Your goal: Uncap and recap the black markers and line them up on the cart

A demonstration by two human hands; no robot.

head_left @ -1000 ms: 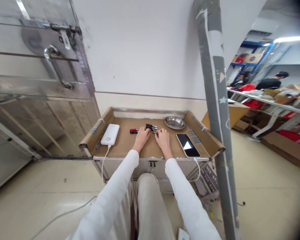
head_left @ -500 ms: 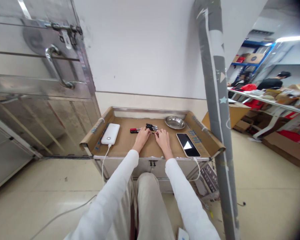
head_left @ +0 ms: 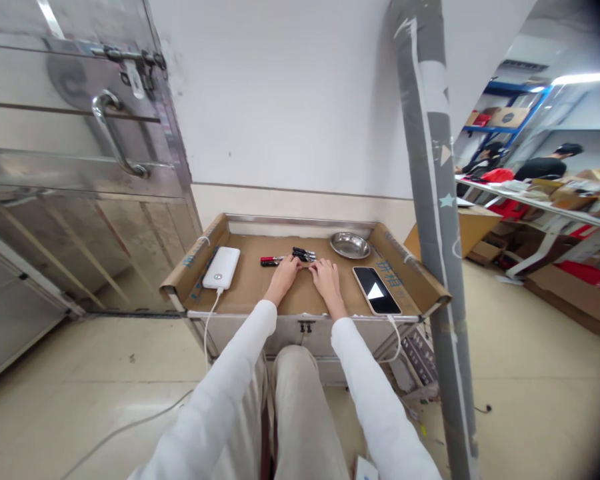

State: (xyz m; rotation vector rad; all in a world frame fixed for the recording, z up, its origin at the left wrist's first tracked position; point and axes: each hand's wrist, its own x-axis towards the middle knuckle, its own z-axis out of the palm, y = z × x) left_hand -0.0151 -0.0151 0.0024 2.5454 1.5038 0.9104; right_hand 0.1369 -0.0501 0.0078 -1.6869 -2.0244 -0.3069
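Note:
My left hand point(head_left: 285, 273) and my right hand point(head_left: 325, 275) rest close together over the cardboard-lined bench top, their fingertips almost meeting. Both are closed in a pinch. Something small and thin spans the gap between the fingertips, too tiny to identify. Just beyond the fingers lie several black markers point(head_left: 303, 253) with pale parts. By my left fingertips, a red marker point(head_left: 268, 259) lies against a black one point(head_left: 269, 263), their right ends partly covered by the hand. A shallow steel dish point(head_left: 350, 245) stands beyond my right hand.
A white power bank point(head_left: 221, 268) with a cable lies on the left, and a phone point(head_left: 377, 291) with a cable on the right. Raised cardboard sides point(head_left: 410, 263) edge the bench. A tall grey wrapped roll point(head_left: 433, 167) leans beside it. Two people sit in the background right.
The hands keep nearly the same place and pinch. The small thing between the fingertips looked darker before and shows less now. The markers, dish and phone have not moved.

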